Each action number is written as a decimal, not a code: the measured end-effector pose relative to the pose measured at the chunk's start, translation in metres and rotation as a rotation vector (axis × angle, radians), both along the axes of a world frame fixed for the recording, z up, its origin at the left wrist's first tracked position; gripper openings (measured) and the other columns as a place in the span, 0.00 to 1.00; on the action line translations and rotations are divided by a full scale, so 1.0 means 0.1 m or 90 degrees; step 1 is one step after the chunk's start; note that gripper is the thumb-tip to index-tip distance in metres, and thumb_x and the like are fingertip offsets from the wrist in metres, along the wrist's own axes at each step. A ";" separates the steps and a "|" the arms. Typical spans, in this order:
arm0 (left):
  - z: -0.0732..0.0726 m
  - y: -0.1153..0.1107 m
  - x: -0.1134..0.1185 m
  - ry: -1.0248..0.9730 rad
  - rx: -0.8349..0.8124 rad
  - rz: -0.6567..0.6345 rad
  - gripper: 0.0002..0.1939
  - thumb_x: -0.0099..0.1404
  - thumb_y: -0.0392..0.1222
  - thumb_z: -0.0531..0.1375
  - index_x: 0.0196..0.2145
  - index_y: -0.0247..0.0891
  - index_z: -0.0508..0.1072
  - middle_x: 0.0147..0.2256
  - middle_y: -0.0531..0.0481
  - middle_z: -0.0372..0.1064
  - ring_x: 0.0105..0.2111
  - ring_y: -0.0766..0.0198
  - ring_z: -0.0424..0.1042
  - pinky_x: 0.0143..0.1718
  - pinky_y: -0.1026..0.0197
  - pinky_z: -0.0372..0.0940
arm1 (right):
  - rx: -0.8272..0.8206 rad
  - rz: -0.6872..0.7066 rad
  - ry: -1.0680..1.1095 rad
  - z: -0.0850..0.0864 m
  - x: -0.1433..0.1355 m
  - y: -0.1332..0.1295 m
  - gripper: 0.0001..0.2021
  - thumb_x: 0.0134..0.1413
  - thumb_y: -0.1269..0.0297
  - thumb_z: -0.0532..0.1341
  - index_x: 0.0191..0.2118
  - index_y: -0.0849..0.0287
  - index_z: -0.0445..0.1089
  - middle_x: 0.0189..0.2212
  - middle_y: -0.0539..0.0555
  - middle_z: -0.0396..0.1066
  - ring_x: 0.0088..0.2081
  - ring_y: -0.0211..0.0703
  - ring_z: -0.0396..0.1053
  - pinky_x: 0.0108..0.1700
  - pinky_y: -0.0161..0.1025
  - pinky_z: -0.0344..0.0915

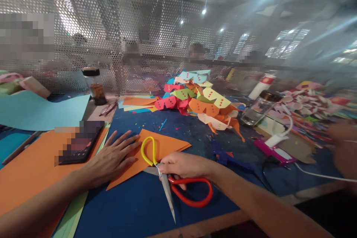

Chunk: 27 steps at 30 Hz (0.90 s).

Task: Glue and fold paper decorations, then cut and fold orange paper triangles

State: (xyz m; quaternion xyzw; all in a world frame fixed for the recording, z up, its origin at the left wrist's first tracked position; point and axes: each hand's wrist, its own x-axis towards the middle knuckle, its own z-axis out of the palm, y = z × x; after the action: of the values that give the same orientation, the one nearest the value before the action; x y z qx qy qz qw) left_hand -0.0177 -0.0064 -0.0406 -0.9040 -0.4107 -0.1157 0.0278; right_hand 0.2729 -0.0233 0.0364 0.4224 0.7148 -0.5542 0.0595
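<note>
A folded piece of orange paper lies on the blue tabletop in front of me. My left hand rests flat on its left side, fingers spread. My right hand is closed around a pair of scissors near the pivot. One handle loop is yellow and stands over the paper; the other is red, below my wrist. The blade tips point toward the table's near edge. Left of my left hand, a phone lies on large orange sheets.
Folded coloured paper shapes are heaped at the back. Two glass jars stand or lean on either side. A blue glue gun and a magenta power strip with cables lie at right. Another person's blurred arm shows far right.
</note>
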 end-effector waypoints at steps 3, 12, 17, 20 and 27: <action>-0.04 -0.01 -0.02 0.002 0.019 -0.005 0.27 0.76 0.56 0.49 0.70 0.57 0.51 0.70 0.59 0.51 0.71 0.54 0.47 0.71 0.39 0.34 | -0.003 0.010 0.013 0.00 -0.03 0.02 0.14 0.70 0.59 0.53 0.34 0.61 0.66 0.16 0.41 0.60 0.14 0.28 0.58 0.22 0.28 0.54; -0.05 -0.01 0.01 0.003 0.039 -0.005 0.26 0.76 0.56 0.48 0.68 0.54 0.55 0.69 0.57 0.53 0.70 0.54 0.48 0.71 0.40 0.35 | -0.027 0.022 0.017 -0.01 -0.08 0.05 0.15 0.70 0.60 0.53 0.33 0.62 0.66 0.18 0.43 0.63 0.14 0.27 0.58 0.21 0.28 0.52; -0.03 -0.02 0.01 -0.010 0.029 -0.003 0.26 0.76 0.56 0.48 0.68 0.54 0.56 0.69 0.56 0.54 0.70 0.53 0.49 0.71 0.40 0.34 | -0.034 0.028 0.032 0.00 -0.07 0.04 0.14 0.69 0.62 0.53 0.33 0.63 0.68 0.18 0.42 0.63 0.14 0.26 0.58 0.22 0.28 0.54; -0.03 -0.02 0.00 -0.008 0.015 -0.002 0.26 0.76 0.56 0.48 0.68 0.54 0.55 0.69 0.56 0.54 0.70 0.53 0.49 0.71 0.40 0.35 | -0.035 0.025 0.037 0.00 -0.09 0.03 0.14 0.70 0.62 0.53 0.34 0.63 0.69 0.18 0.42 0.62 0.14 0.27 0.57 0.21 0.28 0.53; -0.04 -0.02 0.01 -0.007 0.000 0.005 0.25 0.76 0.56 0.48 0.68 0.55 0.57 0.69 0.56 0.55 0.70 0.53 0.49 0.71 0.39 0.35 | -0.037 0.031 0.030 -0.01 -0.08 0.02 0.14 0.68 0.59 0.54 0.32 0.61 0.65 0.16 0.41 0.59 0.14 0.27 0.58 0.21 0.27 0.54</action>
State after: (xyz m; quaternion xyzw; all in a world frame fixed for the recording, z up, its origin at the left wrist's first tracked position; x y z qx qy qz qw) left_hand -0.0164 -0.0082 -0.0442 -0.9018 -0.4142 -0.1204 0.0257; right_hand 0.2646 -0.0218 0.0349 0.3899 0.7097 -0.5828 0.0685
